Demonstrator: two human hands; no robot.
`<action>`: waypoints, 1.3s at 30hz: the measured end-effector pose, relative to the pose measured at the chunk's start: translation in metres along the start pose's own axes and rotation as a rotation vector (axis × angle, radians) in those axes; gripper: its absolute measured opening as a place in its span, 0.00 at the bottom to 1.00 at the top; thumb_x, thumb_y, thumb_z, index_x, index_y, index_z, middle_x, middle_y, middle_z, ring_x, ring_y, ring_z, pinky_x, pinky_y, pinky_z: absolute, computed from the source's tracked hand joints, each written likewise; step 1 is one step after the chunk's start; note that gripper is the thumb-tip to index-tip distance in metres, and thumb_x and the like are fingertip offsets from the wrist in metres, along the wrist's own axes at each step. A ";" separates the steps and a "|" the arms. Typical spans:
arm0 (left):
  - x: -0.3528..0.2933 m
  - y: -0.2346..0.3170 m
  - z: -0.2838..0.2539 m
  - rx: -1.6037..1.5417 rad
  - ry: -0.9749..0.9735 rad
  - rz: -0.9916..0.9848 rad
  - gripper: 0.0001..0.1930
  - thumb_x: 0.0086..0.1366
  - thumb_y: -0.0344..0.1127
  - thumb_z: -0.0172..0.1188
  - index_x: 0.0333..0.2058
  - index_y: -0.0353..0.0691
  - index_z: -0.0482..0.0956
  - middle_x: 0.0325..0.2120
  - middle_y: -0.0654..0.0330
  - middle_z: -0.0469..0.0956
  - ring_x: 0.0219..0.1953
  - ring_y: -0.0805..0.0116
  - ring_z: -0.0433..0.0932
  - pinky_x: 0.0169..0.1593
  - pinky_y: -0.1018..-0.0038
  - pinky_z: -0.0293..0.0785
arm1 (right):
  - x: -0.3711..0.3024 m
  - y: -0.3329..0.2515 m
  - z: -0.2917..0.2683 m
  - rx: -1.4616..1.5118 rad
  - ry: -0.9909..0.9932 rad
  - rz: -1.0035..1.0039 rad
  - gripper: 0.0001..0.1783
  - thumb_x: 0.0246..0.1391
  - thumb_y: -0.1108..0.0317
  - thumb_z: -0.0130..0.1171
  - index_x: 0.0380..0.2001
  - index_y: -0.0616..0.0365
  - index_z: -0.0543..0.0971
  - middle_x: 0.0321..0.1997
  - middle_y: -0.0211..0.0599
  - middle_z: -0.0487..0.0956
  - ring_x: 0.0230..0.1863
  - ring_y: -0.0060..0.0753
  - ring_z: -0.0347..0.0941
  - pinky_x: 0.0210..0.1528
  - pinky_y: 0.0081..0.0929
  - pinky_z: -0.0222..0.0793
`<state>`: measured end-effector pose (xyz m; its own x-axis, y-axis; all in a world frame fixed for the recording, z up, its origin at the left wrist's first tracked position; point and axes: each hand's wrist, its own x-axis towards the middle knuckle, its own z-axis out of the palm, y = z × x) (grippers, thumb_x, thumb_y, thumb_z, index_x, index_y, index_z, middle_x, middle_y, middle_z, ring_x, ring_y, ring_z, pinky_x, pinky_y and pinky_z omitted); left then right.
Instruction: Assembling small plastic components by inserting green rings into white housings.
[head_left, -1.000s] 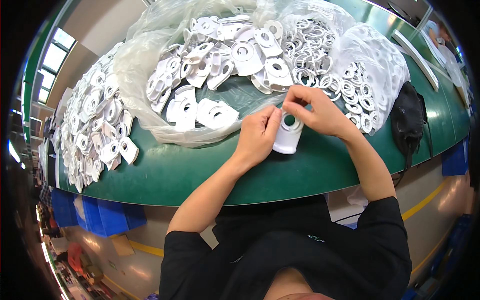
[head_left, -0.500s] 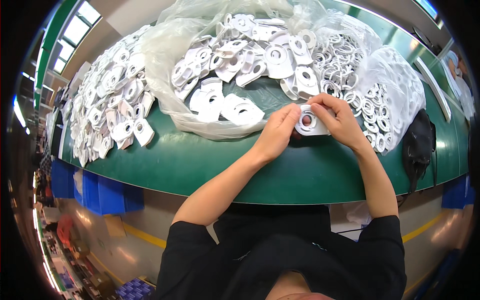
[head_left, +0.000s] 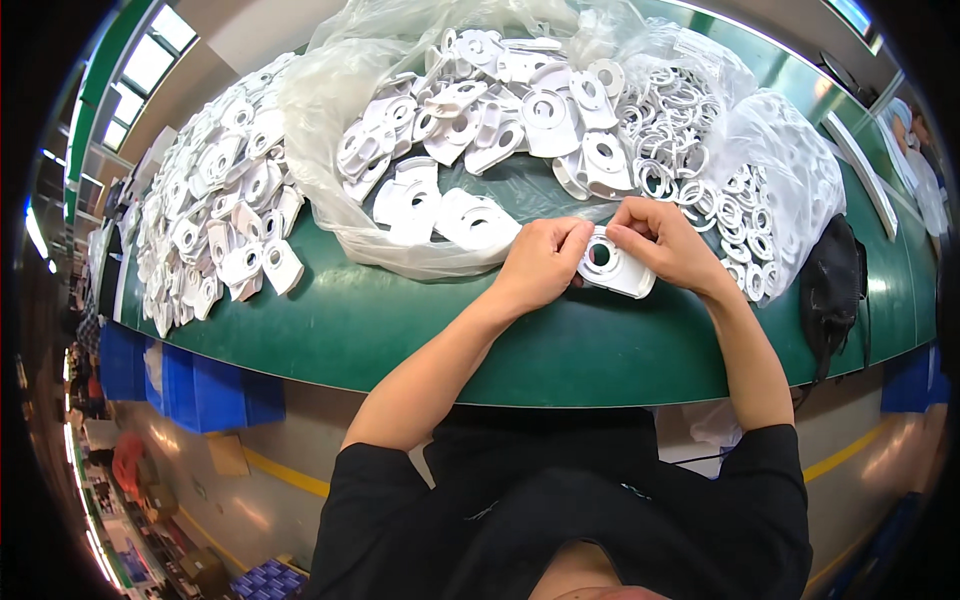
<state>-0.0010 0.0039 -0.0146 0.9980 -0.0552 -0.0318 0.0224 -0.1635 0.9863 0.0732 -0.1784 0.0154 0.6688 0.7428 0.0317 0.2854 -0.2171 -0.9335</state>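
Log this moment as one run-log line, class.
left hand: holds white holed part | right hand: holds same part | left side: heaped white parts | beyond: translucent bag of similar parts | right side: white rings

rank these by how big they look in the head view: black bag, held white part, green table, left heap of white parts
1. green table
2. left heap of white parts
3. black bag
4. held white part, partly covered
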 end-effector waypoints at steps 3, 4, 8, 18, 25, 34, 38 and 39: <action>0.002 -0.001 0.000 -0.042 -0.019 -0.002 0.19 0.70 0.41 0.46 0.24 0.35 0.75 0.19 0.65 0.73 0.20 0.80 0.70 0.25 0.81 0.67 | -0.001 0.002 0.000 -0.014 0.014 -0.006 0.08 0.56 0.70 0.56 0.27 0.63 0.73 0.21 0.21 0.71 0.23 0.09 0.62 0.24 0.13 0.57; 0.003 -0.003 -0.002 -0.010 -0.020 0.021 0.18 0.70 0.42 0.45 0.26 0.36 0.75 0.19 0.66 0.73 0.21 0.80 0.69 0.25 0.81 0.67 | 0.001 0.004 0.002 -0.022 0.021 -0.020 0.08 0.57 0.70 0.56 0.28 0.63 0.73 0.21 0.21 0.71 0.23 0.09 0.63 0.24 0.13 0.58; 0.001 0.001 0.004 -0.317 0.165 0.018 0.16 0.70 0.45 0.48 0.34 0.36 0.71 0.19 0.64 0.72 0.18 0.77 0.70 0.22 0.79 0.68 | 0.005 0.006 0.016 0.061 0.230 -0.028 0.07 0.60 0.69 0.54 0.30 0.62 0.74 0.26 0.22 0.73 0.28 0.09 0.65 0.29 0.12 0.60; -0.008 -0.004 0.024 0.346 0.223 0.371 0.19 0.61 0.33 0.56 0.43 0.29 0.58 0.24 0.39 0.75 0.28 0.37 0.74 0.32 0.52 0.67 | 0.006 0.021 0.013 0.528 0.370 0.099 0.07 0.61 0.64 0.55 0.32 0.55 0.75 0.29 0.21 0.75 0.29 0.10 0.68 0.33 0.11 0.61; -0.008 -0.006 0.011 0.338 0.196 0.304 0.16 0.62 0.37 0.56 0.37 0.33 0.60 0.23 0.42 0.74 0.28 0.41 0.74 0.31 0.56 0.66 | 0.010 0.013 0.013 0.060 0.326 -0.033 0.14 0.52 0.72 0.62 0.42 0.67 0.76 0.30 0.28 0.79 0.26 0.13 0.69 0.31 0.12 0.65; 0.015 0.030 -0.068 -0.172 0.423 0.046 0.09 0.60 0.35 0.55 0.30 0.33 0.76 0.18 0.60 0.75 0.16 0.75 0.72 0.20 0.77 0.70 | 0.006 0.019 0.004 -0.125 0.401 -0.125 0.16 0.63 0.70 0.48 0.50 0.64 0.74 0.38 0.33 0.79 0.38 0.18 0.71 0.42 0.17 0.66; 0.019 0.045 -0.214 -0.088 0.740 0.206 0.09 0.62 0.38 0.51 0.26 0.41 0.72 0.21 0.63 0.72 0.21 0.76 0.68 0.25 0.78 0.66 | -0.008 -0.026 0.017 -0.365 0.434 -0.591 0.14 0.63 0.64 0.46 0.40 0.65 0.75 0.36 0.41 0.77 0.40 0.34 0.72 0.46 0.30 0.65; 0.021 0.050 -0.250 -0.218 0.804 0.237 0.11 0.63 0.40 0.52 0.26 0.41 0.72 0.22 0.63 0.73 0.24 0.75 0.70 0.28 0.78 0.67 | -0.013 -0.039 0.021 -0.327 0.399 -0.716 0.17 0.63 0.59 0.44 0.39 0.63 0.75 0.34 0.39 0.77 0.37 0.34 0.72 0.45 0.31 0.65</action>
<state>0.0359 0.2405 0.0740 0.7153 0.6629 0.2212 -0.2627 -0.0383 0.9641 0.0393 -0.1665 0.0435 0.4263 0.5068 0.7493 0.8692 -0.0001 -0.4945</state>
